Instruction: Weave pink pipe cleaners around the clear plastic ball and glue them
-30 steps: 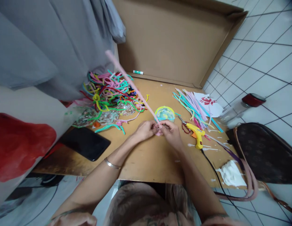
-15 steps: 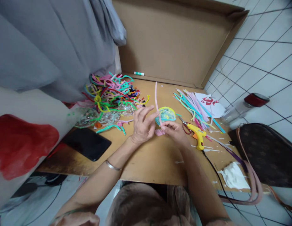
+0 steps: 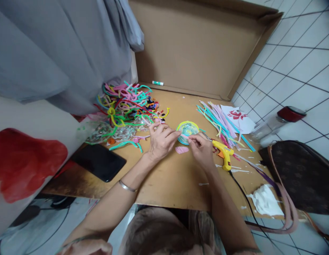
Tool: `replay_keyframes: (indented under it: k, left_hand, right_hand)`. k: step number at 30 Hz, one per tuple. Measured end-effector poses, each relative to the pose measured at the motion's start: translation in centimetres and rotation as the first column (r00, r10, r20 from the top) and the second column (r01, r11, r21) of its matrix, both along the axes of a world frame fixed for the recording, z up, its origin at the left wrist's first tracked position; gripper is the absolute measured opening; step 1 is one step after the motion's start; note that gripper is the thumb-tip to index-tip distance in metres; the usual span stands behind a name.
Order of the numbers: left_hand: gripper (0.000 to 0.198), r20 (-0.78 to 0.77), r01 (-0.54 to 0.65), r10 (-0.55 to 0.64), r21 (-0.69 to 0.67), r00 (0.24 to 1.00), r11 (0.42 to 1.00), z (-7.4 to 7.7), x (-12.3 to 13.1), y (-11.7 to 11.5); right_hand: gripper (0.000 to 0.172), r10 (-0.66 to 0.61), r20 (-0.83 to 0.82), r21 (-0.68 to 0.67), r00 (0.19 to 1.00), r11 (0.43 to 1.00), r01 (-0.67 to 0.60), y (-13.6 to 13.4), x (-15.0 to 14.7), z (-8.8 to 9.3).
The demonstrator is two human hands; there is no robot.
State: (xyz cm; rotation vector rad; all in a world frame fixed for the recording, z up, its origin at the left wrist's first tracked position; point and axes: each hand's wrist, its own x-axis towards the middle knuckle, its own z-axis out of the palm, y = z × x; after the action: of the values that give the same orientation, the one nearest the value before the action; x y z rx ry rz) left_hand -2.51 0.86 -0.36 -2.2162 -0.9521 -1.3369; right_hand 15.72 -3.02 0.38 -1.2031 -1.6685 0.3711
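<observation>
In the head view, we hold a pink pipe cleaner (image 3: 184,136) between our two hands, over the near part of a round, yellow-rimmed coil (image 3: 190,129) on the tabletop (image 3: 169,184). Its visible length lies nearly crosswise, from our left hand (image 3: 162,141) down slightly toward our right hand (image 3: 201,147). Our right thumb and fingers pinch its right end; our left fingertips close on it at the other side, though the exact grip there is hard to make out. Our left hand hides the stretch beyond; a pale pink length shows past the knuckles, pointing up and left, but we cannot tell whether it belongs to the same stem.

Just below the coil lies a small ribbed pink piece (image 3: 182,150), apart from our fingers. Our right hand covers part of the nozzle end of the yellow glue gun (image 3: 223,152). The brown handbag (image 3: 299,177) is cut off at the right edge.
</observation>
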Motion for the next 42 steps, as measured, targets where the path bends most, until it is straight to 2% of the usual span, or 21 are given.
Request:
replay_keyframes:
  k: [2,4,8,11,14,17,20,23,29,35,42]
  left_hand:
    - [0.013,0.007,0.018,-0.018,0.014,1.000,1.000,0.0,0.2,-0.2]
    - [0.013,0.006,0.038,-0.038,0.001,0.999,0.999,0.1,0.4,-0.5]
    - [0.014,-0.006,0.089,-0.090,-0.087,0.996,0.992,0.3,0.8,-1.2]
    - [0.013,0.031,0.125,-0.122,-0.101,0.992,0.987,0.5,0.9,-1.5]
    - [0.013,0.064,0.106,-0.101,-0.082,0.993,0.991,0.7,0.7,-1.4]
    - [0.014,0.063,0.082,-0.077,-0.065,0.995,0.995,0.7,0.4,-1.0]
    - [0.013,0.042,0.072,-0.070,-0.069,0.997,0.995,0.6,0.1,-0.6]
    - [0.015,0.018,0.054,-0.052,-0.130,0.999,0.990,0.6,-0.1,-0.4]
    - [0.020,-0.005,0.038,-0.039,-0.138,0.999,0.990,0.7,0.1,-0.6]
    - [0.020,-0.006,0.050,-0.052,-0.176,0.999,0.983,0.6,0.2,-0.9]
    - [0.026,0.095,0.134,-0.119,-0.165,0.988,0.977,0.1,0.5,-0.7]
  right_hand:
    - [0.016,-0.043,0.146,0.151,0.988,0.988,0.020,-0.2,-0.2,0.0]
    - [0.017,-0.079,0.243,0.232,0.967,0.972,0.021,-0.5,-0.5,0.1]
    - [0.017,-0.169,0.388,0.290,0.906,0.955,0.053,-0.9,-0.8,0.1]
    - [0.016,-0.197,0.368,0.307,0.909,0.948,0.082,-1.0,-0.8,0.1]
    - [0.013,-0.168,0.213,0.240,0.963,0.964,0.116,-0.9,-0.6,0.3]
    - [0.015,-0.042,0.046,0.012,0.998,0.999,0.041,-0.8,-0.3,0.7]
    - [0.020,0.081,-0.127,-0.207,0.989,0.972,-0.107,-0.9,-0.2,1.3]
    - [0.025,0.131,-0.255,-0.298,0.958,0.932,-0.206,-1.1,-0.2,1.8]
    - [0.020,0.132,-0.290,-0.316,0.948,0.922,-0.225,-1.0,-0.5,1.6]
    - [0.013,0.070,-0.189,-0.270,0.979,0.955,-0.121,-0.7,-0.5,0.6]
    - [0.007,-0.017,-0.141,-0.201,0.990,0.980,-0.011,-0.4,-0.5,0.1]
